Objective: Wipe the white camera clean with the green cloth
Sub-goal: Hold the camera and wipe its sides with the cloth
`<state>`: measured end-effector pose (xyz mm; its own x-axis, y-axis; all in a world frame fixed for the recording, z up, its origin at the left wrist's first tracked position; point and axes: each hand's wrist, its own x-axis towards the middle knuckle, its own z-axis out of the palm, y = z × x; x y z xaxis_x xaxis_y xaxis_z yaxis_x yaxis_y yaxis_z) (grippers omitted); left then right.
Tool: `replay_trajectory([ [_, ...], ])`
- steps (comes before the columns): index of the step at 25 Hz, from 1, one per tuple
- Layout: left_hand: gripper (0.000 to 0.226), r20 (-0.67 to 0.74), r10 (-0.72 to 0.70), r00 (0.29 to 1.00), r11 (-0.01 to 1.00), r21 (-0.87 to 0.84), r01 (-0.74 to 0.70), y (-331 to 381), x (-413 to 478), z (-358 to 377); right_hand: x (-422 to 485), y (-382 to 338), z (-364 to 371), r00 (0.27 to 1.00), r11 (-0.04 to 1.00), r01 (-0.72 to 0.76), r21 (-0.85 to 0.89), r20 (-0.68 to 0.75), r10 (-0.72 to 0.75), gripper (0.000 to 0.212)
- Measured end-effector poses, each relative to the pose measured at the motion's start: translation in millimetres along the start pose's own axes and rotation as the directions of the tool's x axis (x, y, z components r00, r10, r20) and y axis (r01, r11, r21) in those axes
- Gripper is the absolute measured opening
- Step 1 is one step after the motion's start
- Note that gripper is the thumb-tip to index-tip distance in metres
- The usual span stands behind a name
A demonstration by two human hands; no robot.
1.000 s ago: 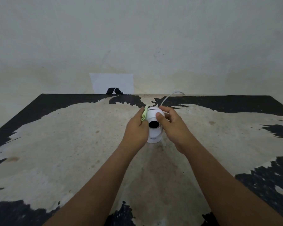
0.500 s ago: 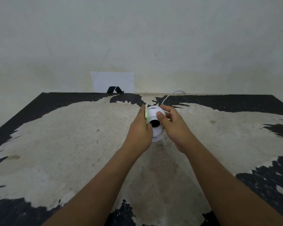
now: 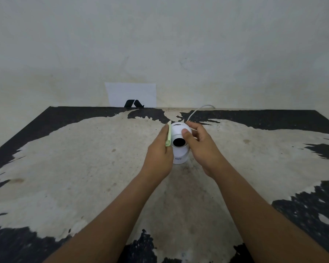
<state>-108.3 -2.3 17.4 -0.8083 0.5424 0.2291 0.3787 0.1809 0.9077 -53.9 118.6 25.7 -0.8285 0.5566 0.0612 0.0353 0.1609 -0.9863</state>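
A small white camera [image 3: 179, 154] with a round head and a black lens facing me stands upright on the worn table [image 3: 84, 158]. My left hand [image 3: 159, 152] presses a folded pale green cloth [image 3: 168, 136] flat against the left side of the camera's head. My right hand [image 3: 199, 143] grips the head from the right, thumb on its front above the lens. A white cable [image 3: 196, 111] runs from behind the camera toward the wall.
A white card [image 3: 130, 93] with a black logo leans against the wall at the table's far edge. The tabletop is black with a large pale worn patch; its far corners lie left and right.
The cloth in my left hand has slid lower along the camera's left side, now flatter against the head. My right hand has stayed on the camera.
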Motion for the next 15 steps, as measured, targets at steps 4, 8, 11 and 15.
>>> replay_trajectory([
  [4, 0.05, 0.05, -0.065, 0.997, 0.997, -0.033, 0.067, 5, 18, 0, 0, 0, 0, 1.0, 1.0, 0.01, -0.016, -0.005, -0.01, 0.035],
  [8, 0.041, 0.116, -0.132, 0.984, 0.991, 0.015, 0.131, -3, -1, 0, 1, 0, 0, 1.0, 1.0, -0.003, -0.019, -0.018, 0.003, 0.032],
  [11, 0.03, 0.143, -0.225, 0.964, 0.969, 0.134, 0.206, 0, -17, -6, 0, -1, 0, 1.0, 1.0, -0.005, -0.002, -0.009, 0.005, 0.032],
  [15, 0.03, 0.359, -0.443, 0.821, 0.878, -0.012, 0.479, 21, -31, -23, 2, 1, -2, 0.999, 0.998, -0.033, 0.049, 0.033, 0.032, 0.027],
])
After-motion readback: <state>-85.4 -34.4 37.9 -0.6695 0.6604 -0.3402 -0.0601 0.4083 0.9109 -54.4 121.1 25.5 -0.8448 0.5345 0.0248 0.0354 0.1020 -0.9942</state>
